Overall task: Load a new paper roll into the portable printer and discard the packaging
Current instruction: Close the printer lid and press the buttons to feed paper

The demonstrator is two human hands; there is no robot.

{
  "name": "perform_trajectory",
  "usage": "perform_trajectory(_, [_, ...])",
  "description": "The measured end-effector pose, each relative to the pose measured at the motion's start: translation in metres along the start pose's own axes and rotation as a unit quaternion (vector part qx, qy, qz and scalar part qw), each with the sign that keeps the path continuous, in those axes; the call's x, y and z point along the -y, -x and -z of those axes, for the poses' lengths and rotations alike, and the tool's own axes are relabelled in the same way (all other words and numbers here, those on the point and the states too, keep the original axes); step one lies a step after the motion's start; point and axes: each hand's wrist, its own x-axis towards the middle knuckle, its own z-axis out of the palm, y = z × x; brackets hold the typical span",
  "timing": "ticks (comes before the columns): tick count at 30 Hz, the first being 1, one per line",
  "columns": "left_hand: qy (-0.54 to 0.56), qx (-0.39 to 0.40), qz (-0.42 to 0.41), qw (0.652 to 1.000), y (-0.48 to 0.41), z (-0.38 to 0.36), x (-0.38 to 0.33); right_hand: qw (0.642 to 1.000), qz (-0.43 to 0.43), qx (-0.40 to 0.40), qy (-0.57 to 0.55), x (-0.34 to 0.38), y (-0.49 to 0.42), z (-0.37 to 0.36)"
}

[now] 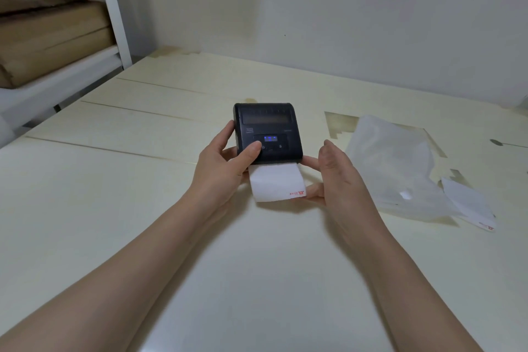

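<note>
A small black portable printer lies on the cream table, its lid shut and blue lights lit on its panel. A strip of white paper with red print at its corner comes out of the near edge. My left hand grips the printer's left side, thumb pressed on the front panel. My right hand pinches the paper strip's right corner, one finger touching the printer's right corner. The clear plastic packaging lies crumpled on the table to the right.
A torn piece of white paper with red print lies by the packaging's right end. A white shelf frame with brown parcels stands at the back left. A white wall runs behind the table.
</note>
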Motion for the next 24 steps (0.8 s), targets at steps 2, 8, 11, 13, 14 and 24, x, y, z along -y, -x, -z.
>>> perform_trajectory(2, [-0.019, -0.007, 0.003, 1.0, 0.0, -0.001, 0.0, 1.0, -0.003, -0.002, 0.007, 0.002, 0.001, 0.0])
perform_trajectory(8, [-0.049, -0.013, 0.019, 0.999, -0.001, -0.002, -0.007, 0.999, -0.004, -0.008, 0.044, 0.005, 0.005, -0.001])
perform_trajectory(11, [-0.1, -0.017, 0.011, 0.995, 0.001, -0.004, -0.01, 0.999, -0.005, -0.008, 0.048, 0.005, 0.005, -0.001])
perform_trajectory(13, [-0.151, -0.031, -0.003, 0.988, -0.001, -0.004, -0.009, 0.999, -0.006, -0.007, 0.052, 0.005, 0.005, -0.001])
perform_trajectory(14, [-0.167, -0.036, -0.006, 0.985, -0.001, -0.004, -0.009, 0.999, -0.007, -0.007, 0.053, 0.005, 0.005, -0.002])
perform_trajectory(24, [-0.294, -0.068, -0.045, 0.952, -0.002, 0.006, -0.002, 0.998, -0.022, -0.003, 0.064, 0.007, 0.008, -0.005])
